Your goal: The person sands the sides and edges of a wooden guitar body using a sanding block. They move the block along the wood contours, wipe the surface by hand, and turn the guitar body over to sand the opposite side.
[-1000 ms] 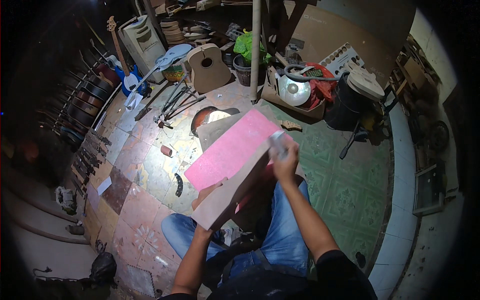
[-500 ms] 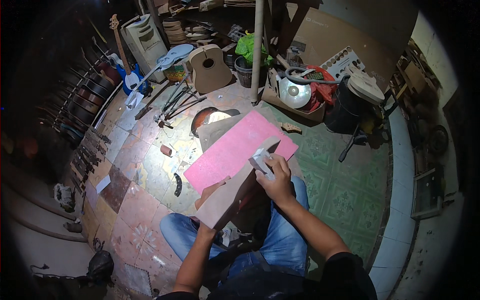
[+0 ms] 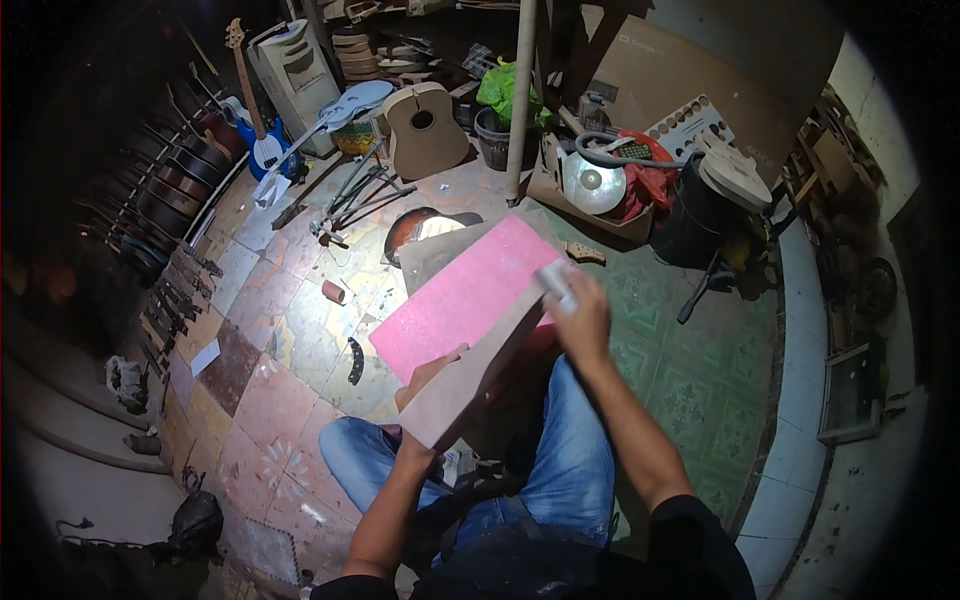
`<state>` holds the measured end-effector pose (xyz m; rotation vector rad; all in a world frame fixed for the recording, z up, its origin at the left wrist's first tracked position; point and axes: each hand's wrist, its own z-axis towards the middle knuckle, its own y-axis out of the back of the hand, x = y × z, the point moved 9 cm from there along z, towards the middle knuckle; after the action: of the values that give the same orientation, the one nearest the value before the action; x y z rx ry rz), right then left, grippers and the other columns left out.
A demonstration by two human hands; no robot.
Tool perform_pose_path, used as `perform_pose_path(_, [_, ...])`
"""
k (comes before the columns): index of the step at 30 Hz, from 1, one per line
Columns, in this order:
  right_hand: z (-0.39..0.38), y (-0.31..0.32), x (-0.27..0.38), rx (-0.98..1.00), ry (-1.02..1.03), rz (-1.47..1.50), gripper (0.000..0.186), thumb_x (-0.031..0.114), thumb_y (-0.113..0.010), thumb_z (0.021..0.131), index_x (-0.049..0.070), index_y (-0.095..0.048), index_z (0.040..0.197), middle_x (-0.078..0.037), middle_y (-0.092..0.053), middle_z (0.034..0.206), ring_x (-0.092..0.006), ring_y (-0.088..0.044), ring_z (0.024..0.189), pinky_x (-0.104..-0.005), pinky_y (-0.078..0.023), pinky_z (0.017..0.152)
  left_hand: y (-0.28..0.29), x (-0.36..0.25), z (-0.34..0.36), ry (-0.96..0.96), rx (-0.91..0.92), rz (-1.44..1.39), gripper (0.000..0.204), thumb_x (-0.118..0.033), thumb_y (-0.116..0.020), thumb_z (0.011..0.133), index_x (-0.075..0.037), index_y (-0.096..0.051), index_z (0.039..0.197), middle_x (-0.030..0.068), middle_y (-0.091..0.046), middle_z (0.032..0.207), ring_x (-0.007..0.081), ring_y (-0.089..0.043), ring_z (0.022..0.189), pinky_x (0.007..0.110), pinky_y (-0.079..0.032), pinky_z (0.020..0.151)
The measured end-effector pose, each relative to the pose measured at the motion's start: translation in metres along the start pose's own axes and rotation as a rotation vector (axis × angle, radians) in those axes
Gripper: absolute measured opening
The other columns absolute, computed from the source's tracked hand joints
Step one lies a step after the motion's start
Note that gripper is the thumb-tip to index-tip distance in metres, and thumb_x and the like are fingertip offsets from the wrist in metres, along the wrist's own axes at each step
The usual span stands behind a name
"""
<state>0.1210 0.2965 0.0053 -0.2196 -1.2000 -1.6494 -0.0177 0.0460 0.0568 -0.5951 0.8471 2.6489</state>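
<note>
Across my lap rests what looks like a guitar body [image 3: 450,392], its long curved edge turned up and coated in a dull pinkish brown. My left hand [image 3: 425,381] grips it near its lower end, with fingers showing on the far side and the palm hidden behind the edge. At the upper end, my right hand [image 3: 588,312] is closed around a small pale grey sanding block [image 3: 556,284] against the edge; motion blurs both. Beneath and beyond the body a pink board [image 3: 455,290] lies on the floor.
Beyond the board lie a sunburst guitar body [image 3: 408,232] and a guitar headstock [image 3: 584,253]. A sandpaper roll [image 3: 333,292] and a black curved piece [image 3: 356,362] sit to the left. Farther back are an unfinished acoustic guitar body [image 3: 424,135], a pole [image 3: 521,110] and a cluttered cardboard box [image 3: 610,225].
My right hand has slid the sanding block up and to the right along the edge, toward the body's far end. My left hand keeps its hold with little movement.
</note>
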Motion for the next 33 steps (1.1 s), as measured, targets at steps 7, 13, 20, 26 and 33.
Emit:
perform_pose_path(7, [0.014,0.006,-0.021,-0.023,-0.059,0.047,0.045,0.024,-0.080,0.077,0.003,-0.070,0.115,-0.019,-0.066,0.113,-0.0414,-0.062,0.108,-0.0521,-0.050,0.094,0.003,-0.007,0.010,-0.013,0.005,-0.005,0.051,-0.019,-0.091,0.074,-0.006,-0.071,0.119,0.0113,-0.071,0.116,0.0229,-0.075,0.092,0.031,-0.062,0.073])
perform_pose_path(13, [-0.066,-0.011,0.082,0.079,-0.033,0.561,0.042,0.019,-0.078,0.085,-0.003,-0.065,0.119,-0.020,-0.065,0.121,-0.0327,-0.063,0.114,-0.0405,-0.047,0.103,-0.007,-0.005,0.013,0.049,0.048,-0.010,0.049,-0.021,-0.089,0.077,-0.005,-0.071,0.120,0.0118,-0.070,0.119,0.0238,-0.074,0.096,0.033,-0.062,0.075])
perform_pose_path(20, [-0.064,-0.010,0.071,0.104,-0.063,0.524,0.044,0.020,-0.075,0.092,-0.004,-0.061,0.127,-0.016,-0.062,0.126,-0.0209,-0.060,0.118,-0.0360,-0.046,0.104,-0.014,0.001,0.014,0.085,0.073,-0.150,0.057,-0.027,-0.089,0.078,-0.002,-0.067,0.124,0.0158,-0.067,0.126,0.0281,-0.071,0.108,0.036,-0.060,0.089])
perform_pose_path(26, [-0.069,0.015,0.108,0.117,0.092,0.648,0.041,0.021,-0.076,0.091,-0.004,-0.064,0.122,-0.019,-0.066,0.115,-0.0309,-0.067,0.108,-0.0407,-0.053,0.093,-0.021,0.014,0.005,0.204,0.138,-0.198,0.066,-0.046,-0.085,0.080,-0.004,-0.067,0.127,0.0155,-0.069,0.119,0.0342,-0.060,0.121,0.042,-0.049,0.103])
perform_pose_path(33, [-0.075,0.028,0.130,0.265,0.039,0.764,0.043,0.021,-0.075,0.092,-0.003,-0.063,0.125,-0.017,-0.067,0.119,-0.0226,-0.064,0.113,-0.0352,-0.048,0.101,-0.018,0.009,0.005,0.080,0.178,-0.171,0.064,-0.022,-0.089,0.079,0.000,-0.062,0.133,0.0185,-0.066,0.128,0.0290,-0.070,0.112,0.036,-0.057,0.096])
